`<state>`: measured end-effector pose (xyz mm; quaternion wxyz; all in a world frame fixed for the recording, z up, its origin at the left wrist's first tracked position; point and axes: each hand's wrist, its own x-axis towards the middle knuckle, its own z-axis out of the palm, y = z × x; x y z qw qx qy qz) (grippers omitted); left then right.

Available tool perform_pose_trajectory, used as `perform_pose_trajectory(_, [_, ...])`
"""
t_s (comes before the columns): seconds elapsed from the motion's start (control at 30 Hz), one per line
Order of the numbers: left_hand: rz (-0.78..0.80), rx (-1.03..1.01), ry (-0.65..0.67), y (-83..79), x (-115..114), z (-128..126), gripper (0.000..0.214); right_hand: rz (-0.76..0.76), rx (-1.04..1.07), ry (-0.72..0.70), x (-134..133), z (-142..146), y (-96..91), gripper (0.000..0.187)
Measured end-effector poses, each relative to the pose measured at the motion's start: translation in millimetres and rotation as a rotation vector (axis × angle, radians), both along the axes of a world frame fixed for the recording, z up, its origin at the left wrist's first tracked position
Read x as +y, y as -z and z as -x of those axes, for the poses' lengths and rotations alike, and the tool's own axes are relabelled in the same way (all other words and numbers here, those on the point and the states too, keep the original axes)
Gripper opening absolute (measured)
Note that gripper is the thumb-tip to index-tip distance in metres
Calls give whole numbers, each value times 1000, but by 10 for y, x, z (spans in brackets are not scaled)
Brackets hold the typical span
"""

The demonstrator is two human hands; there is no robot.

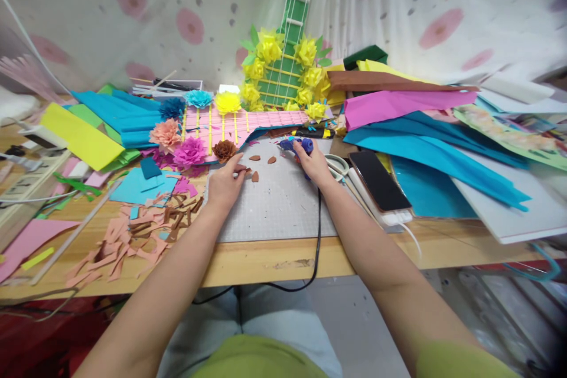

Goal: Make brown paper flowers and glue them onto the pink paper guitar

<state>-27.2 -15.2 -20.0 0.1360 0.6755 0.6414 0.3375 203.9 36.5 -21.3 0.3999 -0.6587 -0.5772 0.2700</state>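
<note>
Bright, diffuse light covers the desk [274, 260], with only soft shadows; the pale curtain [416, 6] looks washed out. Beneath the desk it is dimmer, and the red cloth [53, 336] sinks into shade. The middle is clearest: brown petals [271, 160] read distinctly on the mat [266, 212], though fine detail is smudged. Wide-angle distortion stretches the sides, and the bins [500, 313] at lower right are blurred.

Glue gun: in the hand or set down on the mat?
In hand: the right hand is wrapped around the blue glue gun.
</note>
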Motion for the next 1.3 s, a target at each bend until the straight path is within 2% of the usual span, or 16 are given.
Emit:
perform_pose_trajectory(0.27, [42,-7,-86,-42,-5,-13,38,-6,5,-4,-10,6,-17,61])
perform_pose_trajectory(0.53, [58,-24,-60,-25,1,5,37,3,-41,9,-20,4,-37,61])
perform_pose_trajectory(1.3, [2,-211,-49,-31,26,-3,52,-13,-86,-16,-1,-18,7,65])
